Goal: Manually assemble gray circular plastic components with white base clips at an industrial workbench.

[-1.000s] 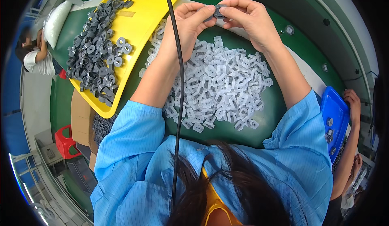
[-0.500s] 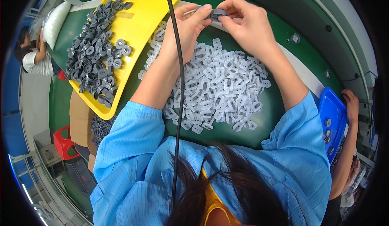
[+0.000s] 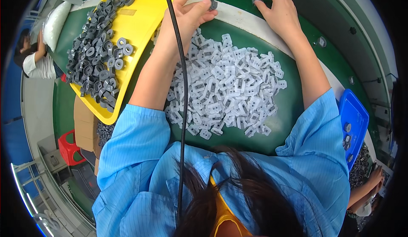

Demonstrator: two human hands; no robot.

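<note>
Over the far side of the bench, my left hand [image 3: 187, 18] pinches a small dark grey round plastic part [image 3: 211, 2] between thumb and fingers. My right hand [image 3: 280, 14] reaches over the green strip beyond the white edge, its thumb and index finger apart. Another small grey round part [image 3: 256, 0] is by that thumb tip, partly hidden; it seems to rest on the strip. Between my forearms lies a heap of translucent white plastic pieces [image 3: 229, 90]. To the left, a yellow tray [image 3: 151, 11] holds many dark grey rings [image 3: 95, 58].
A black cable [image 3: 185, 88] hangs down across the view in front of my left arm. More round parts [image 3: 321, 42] sit along the green strip. At right is a blue tray [image 3: 359, 109] with several parts, near another person's arm [image 3: 365, 190]. A red stool [image 3: 70, 150] stands lower left.
My hands have drawn apart; the right moved right onto the green strip, the left slightly left, keeping a grey part. The other person's arm at right has pulled away from the blue tray.
</note>
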